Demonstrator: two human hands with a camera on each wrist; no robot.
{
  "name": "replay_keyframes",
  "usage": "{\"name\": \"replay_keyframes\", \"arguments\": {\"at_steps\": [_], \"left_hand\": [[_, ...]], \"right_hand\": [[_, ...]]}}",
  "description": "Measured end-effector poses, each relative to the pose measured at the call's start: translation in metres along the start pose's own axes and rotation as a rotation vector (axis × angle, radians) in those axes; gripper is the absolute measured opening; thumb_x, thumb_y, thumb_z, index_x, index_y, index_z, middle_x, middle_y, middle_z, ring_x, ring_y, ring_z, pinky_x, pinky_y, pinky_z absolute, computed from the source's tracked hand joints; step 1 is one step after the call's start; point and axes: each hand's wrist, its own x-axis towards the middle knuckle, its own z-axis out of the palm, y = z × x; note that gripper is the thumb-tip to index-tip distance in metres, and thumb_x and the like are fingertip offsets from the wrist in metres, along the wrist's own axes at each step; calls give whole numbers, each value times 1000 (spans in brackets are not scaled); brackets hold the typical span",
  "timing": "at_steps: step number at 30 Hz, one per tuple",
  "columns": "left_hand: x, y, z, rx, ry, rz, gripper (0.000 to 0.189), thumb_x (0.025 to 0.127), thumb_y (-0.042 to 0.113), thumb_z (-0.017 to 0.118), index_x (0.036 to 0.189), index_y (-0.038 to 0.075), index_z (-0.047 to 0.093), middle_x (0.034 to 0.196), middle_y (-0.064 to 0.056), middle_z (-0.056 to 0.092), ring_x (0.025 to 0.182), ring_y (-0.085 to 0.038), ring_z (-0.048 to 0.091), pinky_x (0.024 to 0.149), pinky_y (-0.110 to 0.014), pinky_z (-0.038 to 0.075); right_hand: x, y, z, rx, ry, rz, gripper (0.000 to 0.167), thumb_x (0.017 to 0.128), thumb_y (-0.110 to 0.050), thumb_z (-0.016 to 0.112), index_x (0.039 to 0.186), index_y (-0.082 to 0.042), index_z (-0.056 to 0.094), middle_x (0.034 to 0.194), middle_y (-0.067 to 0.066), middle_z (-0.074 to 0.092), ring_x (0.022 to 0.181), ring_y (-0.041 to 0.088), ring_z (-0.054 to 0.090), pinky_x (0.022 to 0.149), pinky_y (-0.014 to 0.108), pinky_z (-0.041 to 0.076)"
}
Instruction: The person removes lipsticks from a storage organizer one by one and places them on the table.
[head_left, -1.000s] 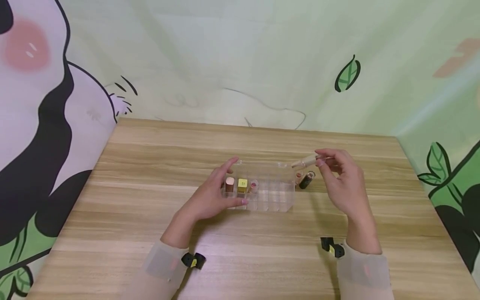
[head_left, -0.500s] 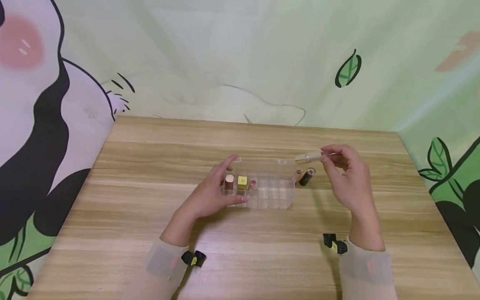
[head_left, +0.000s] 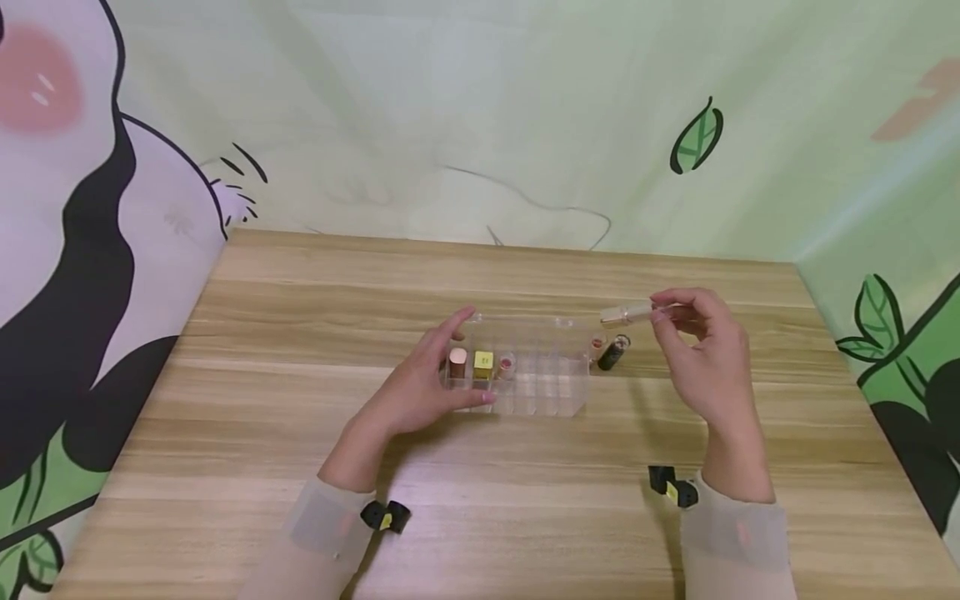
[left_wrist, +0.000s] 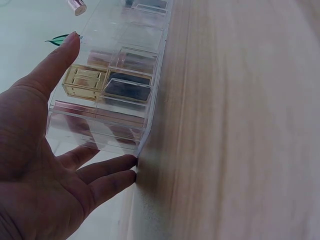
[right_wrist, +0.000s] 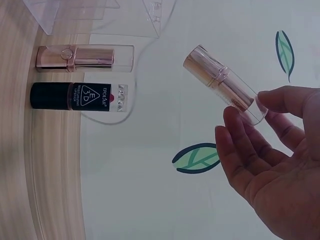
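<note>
A clear compartment organizer stands on the wooden table, tilted towards me in the head view. My left hand grips its left end, thumb over the front and fingers round the back and side. Inside are a brown lipstick with a pinkish top, a gold square lipstick and a round clear-capped lipstick. Right of the organizer, my right hand pinches a rose-gold lipstick by its clear cap. It is held in the air, base pointing left and slightly tilted.
Just right of the organizer, a black lipstick and another rose-gold lipstick stand upright side by side. Behind the wooden table hangs a printed cloth backdrop.
My right hand has moved right and slightly away with the lipstick, which now lies closer to level and clear of the organizer's corner. The left hand keeps its grip.
</note>
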Motion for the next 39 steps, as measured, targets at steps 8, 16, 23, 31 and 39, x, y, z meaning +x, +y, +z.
{"name": "replay_keyframes", "arguments": {"at_steps": [8,16,23,31,39], "left_hand": [[0,-1,0,8,-6,6,116,81,54,93,166,57,14,153,-2,47,141,-35,52,112,-63,46],[1,0,-1,8,-3,14,116,80,56,92,165,58,13,153,-2,47,140,-34,52,112,-63,45],[1,-3,0,3,-4,16,116,81,54,93,164,60,12,154,-2,46,145,-38,49,113,-65,44],[0,-3,1,-2,0,7,116,80,55,93,163,62,12,153,-1,47,144,-37,50,112,-65,45],[0,-2,0,1,-1,16,116,81,53,93,164,60,12,154,-3,47,142,-36,51,111,-65,46]], "right_hand": [[0,1,-4,-3,32,29,17,101,5,68,116,4,75,106,3,69,95,4,63,88,16,49],[3,2,-7,-19,57,12,19,100,5,68,116,1,77,108,6,70,95,3,65,88,16,51],[2,4,-9,-35,53,18,19,100,5,66,116,3,77,111,13,71,97,3,64,88,15,51],[4,5,-11,-38,72,15,18,100,6,67,114,3,77,111,13,71,98,3,64,89,15,51],[2,7,-13,-72,82,43,18,101,4,67,115,1,77,112,10,70,98,1,63,90,17,50]]}}
